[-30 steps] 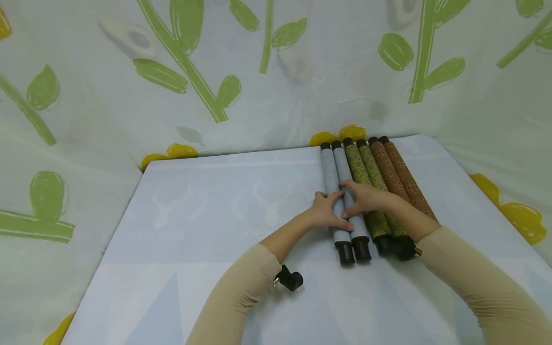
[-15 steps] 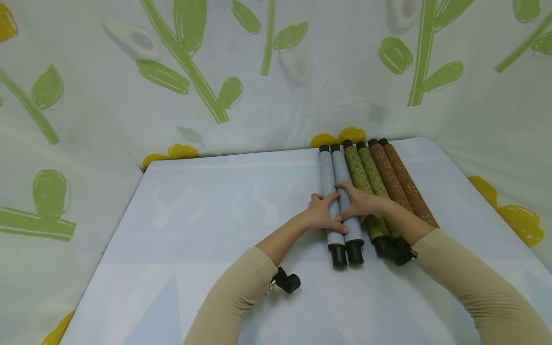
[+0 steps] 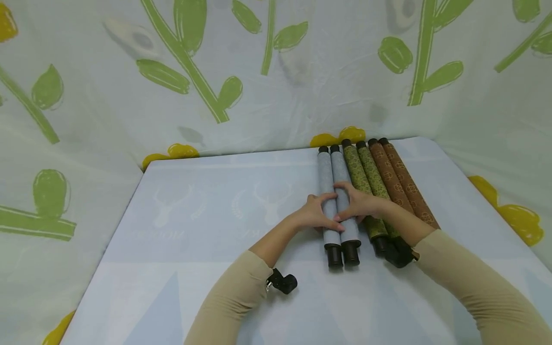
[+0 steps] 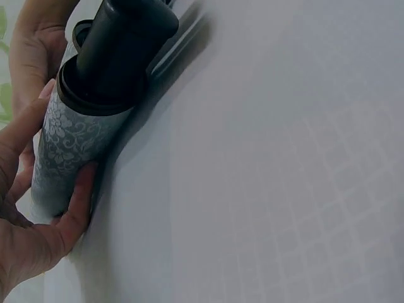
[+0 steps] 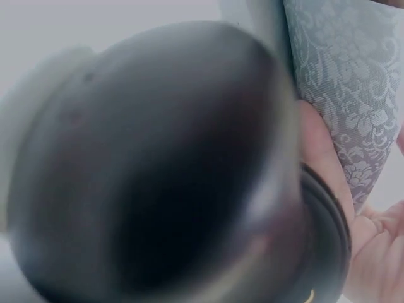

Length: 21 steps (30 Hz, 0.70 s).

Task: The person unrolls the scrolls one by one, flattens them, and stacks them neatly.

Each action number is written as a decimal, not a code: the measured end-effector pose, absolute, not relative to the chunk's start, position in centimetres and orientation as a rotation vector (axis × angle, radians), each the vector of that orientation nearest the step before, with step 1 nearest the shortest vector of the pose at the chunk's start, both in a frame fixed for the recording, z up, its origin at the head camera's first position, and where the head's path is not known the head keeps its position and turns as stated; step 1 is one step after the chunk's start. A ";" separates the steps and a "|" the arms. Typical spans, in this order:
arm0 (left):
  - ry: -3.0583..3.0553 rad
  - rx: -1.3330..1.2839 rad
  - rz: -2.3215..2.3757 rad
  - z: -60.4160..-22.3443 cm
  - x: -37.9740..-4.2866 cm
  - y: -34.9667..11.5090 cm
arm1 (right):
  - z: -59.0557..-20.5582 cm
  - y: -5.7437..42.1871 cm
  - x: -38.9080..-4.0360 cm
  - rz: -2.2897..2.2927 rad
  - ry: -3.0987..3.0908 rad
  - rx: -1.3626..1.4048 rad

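Left pale scroll (image 3: 329, 209) and right pale scroll (image 3: 342, 201) had shifted slightly leftward on the table (image 3: 207, 239), widening the gap from the green scrolls (image 3: 357, 167). Left hand (image 3: 312, 213) gripped the former, right hand (image 3: 362, 203) the latter.

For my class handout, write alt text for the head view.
A person's left hand and right hand grip two pale blue scrolls, side by side on a table. Two green scrolls and two brown scrolls lie to the right, before a leaf-print backdrop.
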<state>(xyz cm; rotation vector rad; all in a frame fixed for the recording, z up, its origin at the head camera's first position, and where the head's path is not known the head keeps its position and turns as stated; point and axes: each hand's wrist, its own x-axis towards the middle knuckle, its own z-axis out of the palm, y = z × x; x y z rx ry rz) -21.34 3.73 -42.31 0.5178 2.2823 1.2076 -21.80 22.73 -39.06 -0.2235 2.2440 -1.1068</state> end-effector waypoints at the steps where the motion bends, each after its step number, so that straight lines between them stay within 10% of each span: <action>1: 2.266 0.521 1.226 -42.3 -21.4 3.6 | -39.1 22.7 -21.8 -1.114 2.243 -0.220; 21: 2.236 0.586 1.171 -41.9 -21.2 2.0 | -39.4 21.7 -21.2 -1.133 2.195 -0.247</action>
